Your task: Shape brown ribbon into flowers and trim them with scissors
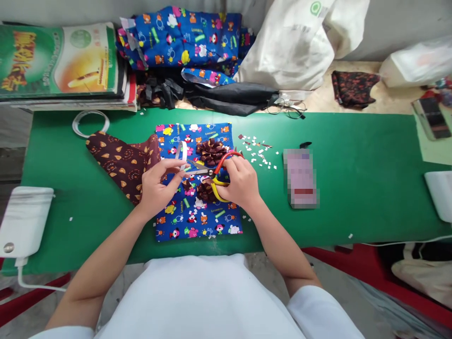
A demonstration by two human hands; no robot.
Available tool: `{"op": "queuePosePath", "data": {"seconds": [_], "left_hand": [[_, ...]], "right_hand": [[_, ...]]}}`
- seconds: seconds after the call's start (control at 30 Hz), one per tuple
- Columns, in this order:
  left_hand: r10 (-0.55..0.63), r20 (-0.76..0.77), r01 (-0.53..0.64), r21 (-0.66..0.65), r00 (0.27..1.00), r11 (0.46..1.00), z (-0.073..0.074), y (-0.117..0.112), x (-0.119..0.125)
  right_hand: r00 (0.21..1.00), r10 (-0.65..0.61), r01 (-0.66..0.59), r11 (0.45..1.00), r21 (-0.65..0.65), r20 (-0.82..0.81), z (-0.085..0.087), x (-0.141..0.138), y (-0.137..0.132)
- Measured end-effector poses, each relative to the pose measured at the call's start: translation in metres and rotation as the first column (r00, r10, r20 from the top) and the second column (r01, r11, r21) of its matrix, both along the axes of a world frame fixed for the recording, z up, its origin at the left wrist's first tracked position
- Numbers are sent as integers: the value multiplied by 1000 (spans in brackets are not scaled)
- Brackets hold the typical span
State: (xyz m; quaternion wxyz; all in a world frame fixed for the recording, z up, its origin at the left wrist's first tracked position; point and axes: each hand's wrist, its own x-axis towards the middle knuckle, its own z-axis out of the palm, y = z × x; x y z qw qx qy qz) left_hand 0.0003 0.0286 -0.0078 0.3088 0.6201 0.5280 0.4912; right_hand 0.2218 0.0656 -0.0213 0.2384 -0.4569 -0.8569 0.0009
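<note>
My left hand [160,186] pinches a narrow white strip [182,154] that curls up from the fingertips. In my right hand [242,181] is a pair of scissors [214,174] with one red and one yellow handle, its blades apart and pointing left at the strip. Beneath both hands lies a blue cloth [197,226] printed with cartoon animals. On it rest two bunches of brown fabric, an upper bunch [212,150] and a lower bunch [205,192] partly hidden by the scissors. Brown patterned fabric [122,162] spreads beside my left hand.
Small white clippings [259,151] are scattered right of the cloth on the green table [353,174]. A phone [301,179] lies further right. A white ring of tape [91,124], stacked books [60,61], folded blue fabric [190,40] and a white bag [289,47] line the back. A white power bank [24,221] sits left.
</note>
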Motion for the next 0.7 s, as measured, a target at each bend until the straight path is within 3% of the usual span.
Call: {"op": "queuePosePath", "data": {"seconds": [0.3, 0.7], "left_hand": [[-4, -24, 4, 4, 1000, 1000, 0, 1, -1], [-23, -127, 23, -1, 992, 1000, 3, -1, 1]], "right_hand": [[1000, -1, 4, 992, 126, -22, -2, 0, 0], [999, 1, 7, 985, 171, -48, -3, 3, 3]]}}
